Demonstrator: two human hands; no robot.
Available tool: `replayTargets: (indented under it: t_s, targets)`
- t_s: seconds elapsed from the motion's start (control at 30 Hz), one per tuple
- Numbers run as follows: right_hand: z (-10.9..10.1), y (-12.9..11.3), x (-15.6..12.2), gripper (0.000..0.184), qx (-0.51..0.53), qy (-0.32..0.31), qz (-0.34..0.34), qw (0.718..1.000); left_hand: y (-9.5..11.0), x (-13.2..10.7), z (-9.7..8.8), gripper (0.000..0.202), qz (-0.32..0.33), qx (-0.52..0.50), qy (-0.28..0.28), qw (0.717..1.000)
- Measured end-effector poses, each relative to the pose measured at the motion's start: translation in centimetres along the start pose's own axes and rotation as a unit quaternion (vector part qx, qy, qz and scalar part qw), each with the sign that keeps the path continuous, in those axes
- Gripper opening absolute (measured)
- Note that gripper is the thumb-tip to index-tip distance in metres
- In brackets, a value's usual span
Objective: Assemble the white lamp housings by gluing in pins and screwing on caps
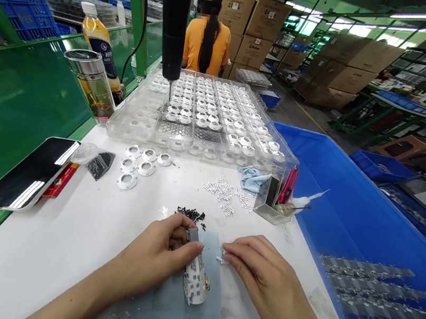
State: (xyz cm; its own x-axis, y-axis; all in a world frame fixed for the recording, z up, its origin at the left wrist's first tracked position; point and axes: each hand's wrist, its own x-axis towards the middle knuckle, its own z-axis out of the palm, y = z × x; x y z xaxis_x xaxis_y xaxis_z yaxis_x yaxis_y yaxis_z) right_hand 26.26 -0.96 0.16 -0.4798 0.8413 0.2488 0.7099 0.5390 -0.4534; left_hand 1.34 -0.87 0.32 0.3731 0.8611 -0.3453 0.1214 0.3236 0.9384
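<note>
"Bare arms [83,289] lie nearest us, at the bottom left and bottom right of the frame. What's the biggest thing past them?"

"White worktop [58,254], all over the middle and bottom. Next, the blue bin [346,201] down the right side. After that comes a clear tray [175,129] at the top middle, full of round white pieces [242,141]."

"And the hands?"

"The left hand [161,253] is at the bottom middle. Its grip is narrow and holds a curved white part [193,282] by the top end. The right hand [262,273] is just to the right. Its thumb and fingers are close together, but I can't tell if they hold anything."

"Where's that white part?"

"Bottom middle too, tilted, over a thin blue sheet [209,316]."

"What's next in size?"

"A phone [28,174] lies on the left. A black tool [172,25] points down at the top middle, its tip over the tray. Six white rings [120,185] sit left of the middle. Then a heap of little white bits [222,188] right of the middle, and a smaller heap of black bits [192,213] just above the left hand."

"And the tiniest?"

"Loose white bits [221,260] by the right hand, and a gold piece [206,284] on the white part's right side."
</note>
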Motion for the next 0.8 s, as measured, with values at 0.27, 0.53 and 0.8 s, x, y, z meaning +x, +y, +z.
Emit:
replayTargets:
  t_s: [0.27, 0.53, 0.8]
  targets:
    - [-1.0, -3.2, -1.8, 0.023, 0.134, 0.009, -0.088, 0.987, -0.2, 0.3, -0.1, 0.029, 0.0, 0.0, -0.005, 1.0]
    - [-0.1, -3.8, -1.5, 0.029, 0.143, 0.0, -0.107, 0.984, -0.3, 0.1, -0.3, 0.029, 0.009, 0.031, -0.001, 0.999]
    - [0.1, -3.8, -1.2, 0.026, 0.125, -0.01, -0.107, 0.986, -0.4, 0.1, -0.2, 0.029, 0.025, 0.03, -0.006, 0.999]
